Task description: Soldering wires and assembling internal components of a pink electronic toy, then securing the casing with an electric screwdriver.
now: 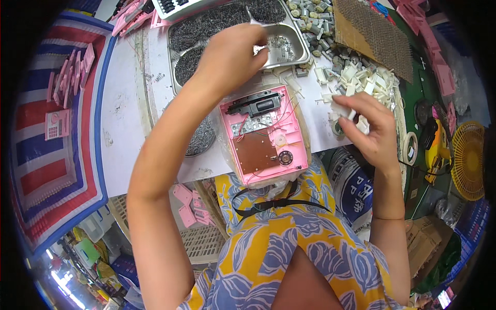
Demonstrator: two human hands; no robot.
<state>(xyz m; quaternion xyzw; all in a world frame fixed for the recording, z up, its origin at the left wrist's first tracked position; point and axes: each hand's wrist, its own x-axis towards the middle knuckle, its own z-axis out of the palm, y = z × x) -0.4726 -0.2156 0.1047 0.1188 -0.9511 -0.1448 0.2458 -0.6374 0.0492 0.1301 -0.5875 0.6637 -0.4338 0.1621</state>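
Yellow-blue dress (315, 230) closest. Right hand (374, 126) pinches white plastic part (342, 110) near white pile (361, 85); probably light, stiff, best held by edges. Left hand (230, 54) over metal tray (296, 40), grip blurred, can't tell. Pink casing (293, 137) at counter (129, 113) edge.

A small assembly workshop, it seems — tiny dark parts (206, 26) fill a tray (305, 46), metal parts (321, 44) and white parts (369, 85) heap the table (121, 103), an open pink case (293, 126) shows wires (283, 118).
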